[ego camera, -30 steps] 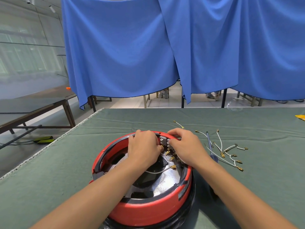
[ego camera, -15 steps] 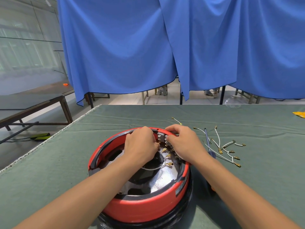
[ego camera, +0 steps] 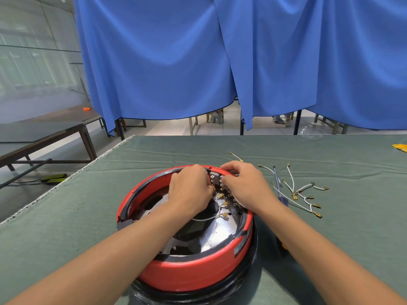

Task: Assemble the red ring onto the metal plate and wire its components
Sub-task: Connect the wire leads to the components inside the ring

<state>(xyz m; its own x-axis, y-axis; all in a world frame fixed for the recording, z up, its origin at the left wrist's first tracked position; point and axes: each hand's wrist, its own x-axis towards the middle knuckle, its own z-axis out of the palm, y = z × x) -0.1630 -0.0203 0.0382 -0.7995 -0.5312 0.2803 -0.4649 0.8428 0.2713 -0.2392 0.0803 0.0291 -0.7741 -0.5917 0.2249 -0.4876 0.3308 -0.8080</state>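
Head view shows the red ring (ego camera: 193, 272) already seated around the metal plate (ego camera: 211, 236) low in the centre of the frame, on the green worktop (ego camera: 66, 216), so the work left appears to be the wiring. Both hands meet at the terminal block (ego camera: 217, 179) on the ring's far inner edge, probably because that is where the connectors plug in. The left hand (ego camera: 189, 190) reaches over the plate, fingers curled, its grip seemingly pinching the white wire (ego camera: 207, 219), though the fingertips are hidden. The right hand (ego camera: 244, 186) arches over the rim, its grip closed on the block, apparently steadying it. Spare wires (ego camera: 304, 197) and a screwdriver (ego camera: 278, 186) lie right of centre, within reach.
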